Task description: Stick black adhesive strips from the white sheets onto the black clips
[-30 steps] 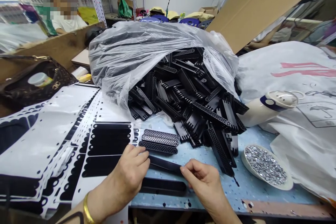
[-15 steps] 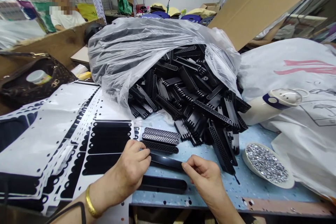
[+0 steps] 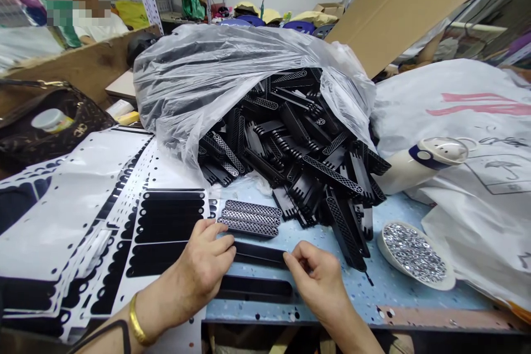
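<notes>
A narrow black strip stretches between my two hands just above the blue tabletop. My left hand is closed with its fingertips on the strip's left end. At the other end, my right hand pinches the strip between thumb and forefinger. Below the strip, nearer me, lies a black plastic bar, its left end partly hidden by my left hand. Three bars with a mesh pattern lie side by side just beyond. To the left, a sheet of black round-ended strips reaches under my left wrist.
A plastic bag spills a heap of black plastic parts over the table. A bowl of small metal pieces and a leaning bottle are at the right. Stacked sheets cover the left; a person sits beyond.
The view has shifted slightly, so most things appear a little further left. Both hands keep hold of the strip, whose surface now shows less shine.
</notes>
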`<state>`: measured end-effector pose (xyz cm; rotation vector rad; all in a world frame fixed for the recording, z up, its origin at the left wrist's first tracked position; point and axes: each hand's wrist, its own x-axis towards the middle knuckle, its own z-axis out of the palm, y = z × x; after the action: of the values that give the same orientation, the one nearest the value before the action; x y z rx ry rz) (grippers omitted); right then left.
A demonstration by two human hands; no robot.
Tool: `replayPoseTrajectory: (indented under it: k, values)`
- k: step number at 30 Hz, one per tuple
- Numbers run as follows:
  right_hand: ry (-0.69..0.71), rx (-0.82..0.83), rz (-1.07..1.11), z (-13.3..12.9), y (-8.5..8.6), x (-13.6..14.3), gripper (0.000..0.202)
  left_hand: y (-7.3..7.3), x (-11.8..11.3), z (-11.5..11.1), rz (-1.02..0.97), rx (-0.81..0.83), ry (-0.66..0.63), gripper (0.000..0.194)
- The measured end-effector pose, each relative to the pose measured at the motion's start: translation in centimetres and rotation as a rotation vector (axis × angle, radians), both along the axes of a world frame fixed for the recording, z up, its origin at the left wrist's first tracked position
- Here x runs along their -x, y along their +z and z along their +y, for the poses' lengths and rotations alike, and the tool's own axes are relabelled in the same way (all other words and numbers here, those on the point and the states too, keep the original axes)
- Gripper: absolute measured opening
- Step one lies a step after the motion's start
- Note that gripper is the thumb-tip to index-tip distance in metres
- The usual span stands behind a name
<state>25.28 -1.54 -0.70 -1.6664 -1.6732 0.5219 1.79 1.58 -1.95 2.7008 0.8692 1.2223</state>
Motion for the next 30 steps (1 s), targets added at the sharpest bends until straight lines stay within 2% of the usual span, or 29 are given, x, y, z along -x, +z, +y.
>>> replayPoseTrajectory:
  k: [6, 14, 30]
  values:
    - [0.033, -0.038, -0.086, -0.06, -0.08, -0.11, 0.036, -0.07, 0.08, -0.06, 0.016, 0.001, 0.007, 0.026]
    - [0.099, -0.277, -0.203, -0.07, 0.73, 0.33, 0.033, -0.12, -0.03, -0.01, 0.029, -0.012, 0.005, 0.027]
    - [0.071, -0.082, -0.154, 0.70, 0.05, -0.31, 0.032, 0.03, 0.15, 0.05, 0.027, 0.001, -0.010, 0.026]
